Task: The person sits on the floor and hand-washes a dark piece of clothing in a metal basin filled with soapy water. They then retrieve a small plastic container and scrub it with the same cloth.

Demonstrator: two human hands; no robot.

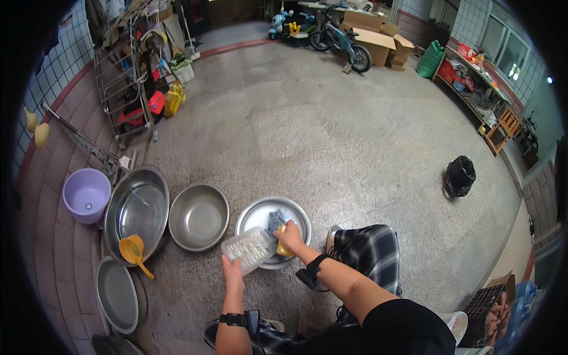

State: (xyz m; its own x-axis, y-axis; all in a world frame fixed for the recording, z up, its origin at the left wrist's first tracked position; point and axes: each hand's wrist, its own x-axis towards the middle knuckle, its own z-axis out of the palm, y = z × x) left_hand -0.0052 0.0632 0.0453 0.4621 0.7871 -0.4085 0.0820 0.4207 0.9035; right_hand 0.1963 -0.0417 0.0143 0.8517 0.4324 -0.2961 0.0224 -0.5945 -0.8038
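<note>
My left hand (233, 271) grips the near edge of a clear plastic container (250, 249), tilted over the left rim of a metal basin (298, 205). In my right hand (290, 237) is a yellow object (284, 250), partly hidden by the fingers; its exact kind cannot be told. It is held over the basin, beside the container's right end. A dark grey cloth (276, 219) lies inside the basin, partly behind my right hand.
Left of the basin stand a deep metal bowl (199, 217), a large metal tub (146, 208) with a yellow dipper (132, 249), a purple bucket (87, 195) and a grey oval basin (117, 295). A black-lined waste bin (460, 176) stands at the right. My knees flank the near side.
</note>
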